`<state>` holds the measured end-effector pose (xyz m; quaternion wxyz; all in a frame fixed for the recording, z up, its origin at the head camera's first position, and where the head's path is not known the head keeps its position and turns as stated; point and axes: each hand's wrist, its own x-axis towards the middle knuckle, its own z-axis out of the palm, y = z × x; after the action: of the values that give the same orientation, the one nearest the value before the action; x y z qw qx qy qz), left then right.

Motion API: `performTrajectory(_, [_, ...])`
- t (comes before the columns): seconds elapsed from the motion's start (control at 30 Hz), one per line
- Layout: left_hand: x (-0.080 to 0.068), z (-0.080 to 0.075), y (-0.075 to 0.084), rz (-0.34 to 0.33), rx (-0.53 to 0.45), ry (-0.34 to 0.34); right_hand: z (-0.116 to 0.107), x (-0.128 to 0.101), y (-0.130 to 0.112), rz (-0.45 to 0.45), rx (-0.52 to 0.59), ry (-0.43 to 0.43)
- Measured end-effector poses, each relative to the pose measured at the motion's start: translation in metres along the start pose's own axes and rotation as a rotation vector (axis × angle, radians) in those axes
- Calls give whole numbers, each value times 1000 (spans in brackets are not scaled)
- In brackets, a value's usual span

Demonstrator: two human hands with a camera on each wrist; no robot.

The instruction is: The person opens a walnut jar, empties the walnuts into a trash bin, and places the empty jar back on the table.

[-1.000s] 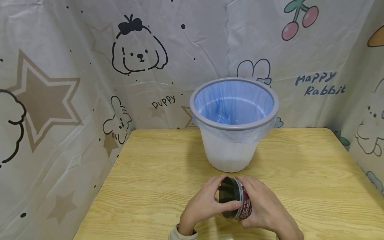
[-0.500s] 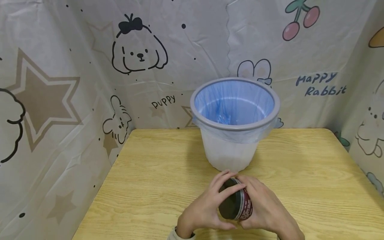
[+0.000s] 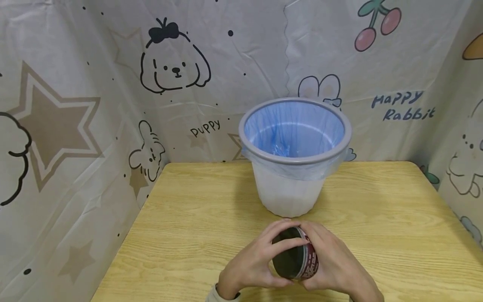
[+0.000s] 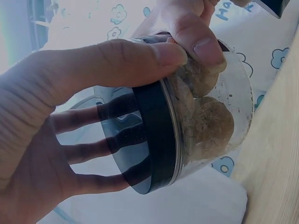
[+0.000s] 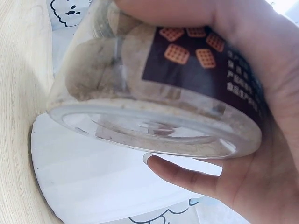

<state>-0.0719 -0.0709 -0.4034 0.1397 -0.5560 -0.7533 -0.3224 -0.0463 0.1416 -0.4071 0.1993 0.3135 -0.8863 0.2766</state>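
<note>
A clear plastic jar [image 5: 154,109] with a dark see-through lid [image 3: 288,258] is tilted on its side between both hands near the table's front. Brownish, rounded pieces [image 4: 212,123] show through its wall, and a dark red label [image 5: 187,65] with small waffle pictures wraps it. My left hand [image 3: 250,262] grips the lid, thumb along its rim and fingers spread round the far side. Holding the jar's body is my right hand [image 3: 333,262]; in the left wrist view its thumb [image 4: 198,39] presses near the lid's edge.
A white bin [image 3: 290,195] with a grey rim and blue liner stands just beyond the hands on the wooden table [image 3: 181,226]. Cloth walls [image 3: 211,54] printed with cartoons enclose the table at the back and sides.
My left hand's fingers have shifted round the lid, its thumb moving down from the lid's face to the lower edge. The right hand keeps its grip on the jar. The bin stays put.
</note>
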Motion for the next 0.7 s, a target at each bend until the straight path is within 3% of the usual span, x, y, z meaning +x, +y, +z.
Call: performTrajectory(0.7, [-3, 3, -2, -71, -42, 55, -1, 2, 0, -25, 53, -3])
